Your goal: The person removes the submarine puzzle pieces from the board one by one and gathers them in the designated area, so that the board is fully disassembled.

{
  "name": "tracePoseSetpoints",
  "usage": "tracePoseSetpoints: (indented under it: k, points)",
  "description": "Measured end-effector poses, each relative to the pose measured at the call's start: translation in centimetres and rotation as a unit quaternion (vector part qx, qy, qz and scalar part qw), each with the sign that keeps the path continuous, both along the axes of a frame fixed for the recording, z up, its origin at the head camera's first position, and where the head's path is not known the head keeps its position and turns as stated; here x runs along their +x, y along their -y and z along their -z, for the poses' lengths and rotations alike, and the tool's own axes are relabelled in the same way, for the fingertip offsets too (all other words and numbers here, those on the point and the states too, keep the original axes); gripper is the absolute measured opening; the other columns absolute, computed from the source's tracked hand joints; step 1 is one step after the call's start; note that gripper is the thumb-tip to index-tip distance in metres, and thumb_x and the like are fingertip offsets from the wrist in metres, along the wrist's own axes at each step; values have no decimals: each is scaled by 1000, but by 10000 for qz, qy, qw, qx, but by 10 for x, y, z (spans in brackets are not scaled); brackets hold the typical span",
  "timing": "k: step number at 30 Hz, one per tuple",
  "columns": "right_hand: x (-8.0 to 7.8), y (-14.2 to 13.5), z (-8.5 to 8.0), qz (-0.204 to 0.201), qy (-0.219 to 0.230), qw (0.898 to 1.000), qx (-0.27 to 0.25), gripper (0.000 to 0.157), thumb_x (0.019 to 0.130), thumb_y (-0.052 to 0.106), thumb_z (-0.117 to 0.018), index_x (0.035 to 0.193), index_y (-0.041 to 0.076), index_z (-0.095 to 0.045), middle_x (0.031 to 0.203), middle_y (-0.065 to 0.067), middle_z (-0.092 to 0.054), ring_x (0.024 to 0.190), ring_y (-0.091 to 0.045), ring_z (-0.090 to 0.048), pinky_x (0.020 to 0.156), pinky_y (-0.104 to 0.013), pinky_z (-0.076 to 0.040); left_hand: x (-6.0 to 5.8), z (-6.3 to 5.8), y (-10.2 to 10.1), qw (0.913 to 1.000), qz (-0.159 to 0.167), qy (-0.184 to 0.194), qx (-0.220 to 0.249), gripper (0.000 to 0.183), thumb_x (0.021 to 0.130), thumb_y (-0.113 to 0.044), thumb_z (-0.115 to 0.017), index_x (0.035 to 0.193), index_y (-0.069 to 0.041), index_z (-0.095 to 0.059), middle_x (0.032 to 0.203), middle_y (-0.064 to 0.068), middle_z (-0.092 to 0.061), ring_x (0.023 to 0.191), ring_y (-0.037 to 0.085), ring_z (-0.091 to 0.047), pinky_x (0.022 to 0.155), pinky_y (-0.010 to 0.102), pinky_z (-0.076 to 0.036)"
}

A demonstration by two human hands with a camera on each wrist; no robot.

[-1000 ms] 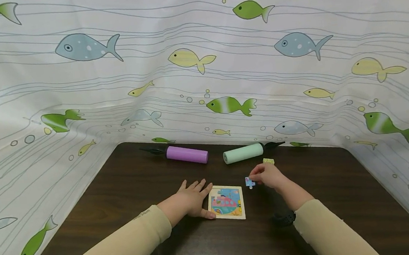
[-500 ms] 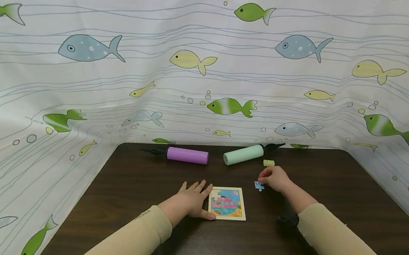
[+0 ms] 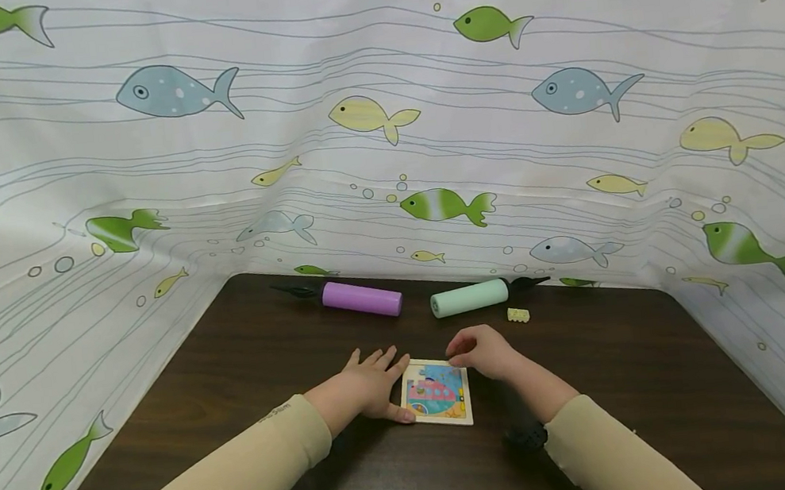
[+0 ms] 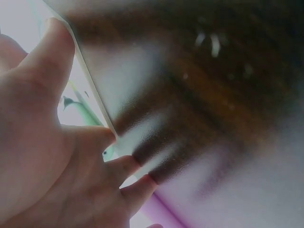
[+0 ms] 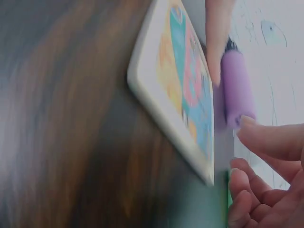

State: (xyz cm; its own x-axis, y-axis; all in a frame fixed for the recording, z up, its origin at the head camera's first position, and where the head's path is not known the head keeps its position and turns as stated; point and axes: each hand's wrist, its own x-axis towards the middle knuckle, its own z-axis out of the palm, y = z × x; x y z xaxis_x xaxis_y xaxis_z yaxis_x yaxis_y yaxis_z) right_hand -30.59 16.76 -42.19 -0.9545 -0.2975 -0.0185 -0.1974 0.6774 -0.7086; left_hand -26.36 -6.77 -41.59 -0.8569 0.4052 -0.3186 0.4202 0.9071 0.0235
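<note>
A small square jigsaw puzzle in a pale frame lies on the dark table, its picture pink, blue and orange. My left hand lies spread along its left side, thumb and forefinger at the frame's edge. In the left wrist view the fingers of the left hand are stretched out. My right hand is over the puzzle's top right corner, thumb and forefinger curved toward each other. The right wrist view shows the right hand with thumb and lower fingers apart; I cannot tell whether it holds a jigsaw piece.
Behind the puzzle lie a purple hand pump and a mint green hand pump, both with black nozzles. A small yellow block sits beyond my right hand. A fish-patterned sheet hangs around the table.
My right hand, pinching a blue jigsaw piece in both earlier frames, drew slightly right, then moved left to the puzzle's top corner. The piece is out of sight now. The left hand stayed put.
</note>
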Motion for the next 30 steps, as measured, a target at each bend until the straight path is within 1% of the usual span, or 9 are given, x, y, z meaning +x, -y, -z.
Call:
tracePoseSetpoints:
  k: [6,8,13,17,24,30]
  points:
    - [2,21,4,-521,102,9983,229,18,81,7,-82,97,10,-74,84,-2,-59,78,-19,-52,68,-34,-45,0,-1,0,10000,24,33,67,104,77,-78,-58,159,-24,-24,162,6,-22,146,27,-23,115,56,-13]
    - [2,25,5,-598,141,9976,317,21,80,8,-83,98,10,-73,86,-2,-58,78,-19,-52,68,-34,-45,0,-1,0,10000,53,22,60,104,77,-78,-58,159,-24,-24,162,6,-22,146,26,-23,115,56,-14]
    - [3,31,7,-555,268,9966,546,29,78,14,-86,99,11,-68,88,-3,-56,78,-20,-51,66,-34,-44,0,0,0,10000,79,7,23,104,77,-78,-57,159,-24,-24,162,6,-22,146,26,-24,115,56,-14]
    - [4,33,7,-548,231,9961,652,30,77,16,-87,98,11,-66,87,-3,-55,77,-19,-50,66,-33,-43,0,-1,0,10000,72,0,-4,104,77,-79,-57,159,-24,-24,162,6,-22,146,26,-23,115,56,-14]
    - [3,33,8,-539,166,9965,613,30,77,14,-87,97,10,-64,88,-3,-53,78,-19,-49,67,-34,-43,0,-1,0,10000,61,-21,-42,104,77,-79,-56,159,-24,-23,162,6,-21,146,26,-23,115,56,-14]
    - [3,33,9,-577,91,9969,527,34,75,11,-88,95,9,-60,88,-4,-53,79,-19,-49,70,-35,-43,-1,0,0,10000,59,-20,-50,104,78,-79,-56,159,-25,-22,163,5,-21,146,26,-23,115,56,-14]
